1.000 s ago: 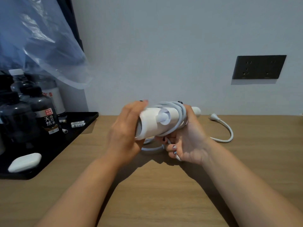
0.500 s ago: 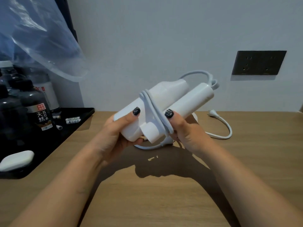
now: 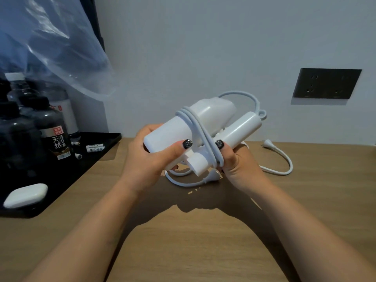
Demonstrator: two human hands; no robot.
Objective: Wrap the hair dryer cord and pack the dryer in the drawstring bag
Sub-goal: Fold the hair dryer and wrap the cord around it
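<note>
Gripping the hair dryer: left hand is clasping its smooth, rigid barrel; right hand is pinning the springy cord against the handle.

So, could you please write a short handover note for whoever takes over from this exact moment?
Left hand: grips the hair dryer barrel.
Right hand: holds the folded handle, thumb pinning the cord wraps.
Done: several turns of cord are round the dryer, which is held above the table.
Left: loose cord and a plug lie on the table behind; finish wrapping, then bag it. No drawstring bag is in view.
</note>
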